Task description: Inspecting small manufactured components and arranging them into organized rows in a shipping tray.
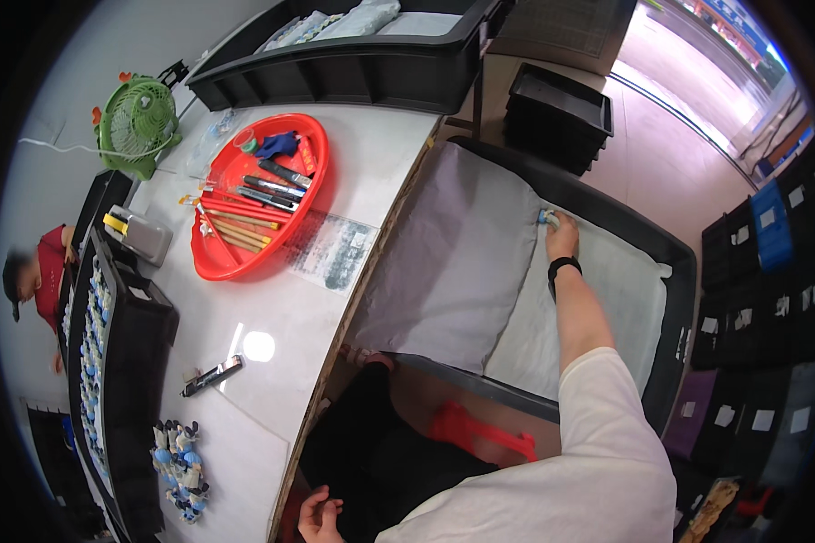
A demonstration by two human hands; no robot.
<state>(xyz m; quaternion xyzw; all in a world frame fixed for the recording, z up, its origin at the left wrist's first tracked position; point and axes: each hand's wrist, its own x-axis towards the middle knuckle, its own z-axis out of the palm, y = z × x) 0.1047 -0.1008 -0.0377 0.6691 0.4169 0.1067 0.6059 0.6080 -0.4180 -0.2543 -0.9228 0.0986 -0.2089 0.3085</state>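
Note:
At the far side of a black tray (598,204), my right hand (563,237) is closed around a small blue-and-white figurine (546,217), mostly hidden by the fingers. It is at the edge of a white cloth sheet (589,299) lining the tray, beside a grey-white padded sheet (453,262) covering the left part. My left hand (320,518) is near my lap at the lower edge, its fingers loosely bent and apart with nothing visible in them. Several similar figurines (181,466) lie bunched on the table at left.
On the white table (281,385) are a red basin (210,262) of brushes and pens, a black pen-like tool (213,376) and a green fan (138,122). A black tray (335,77) stands at the back; another crate (136,362) holds figurines. A person (50,271) works at far left.

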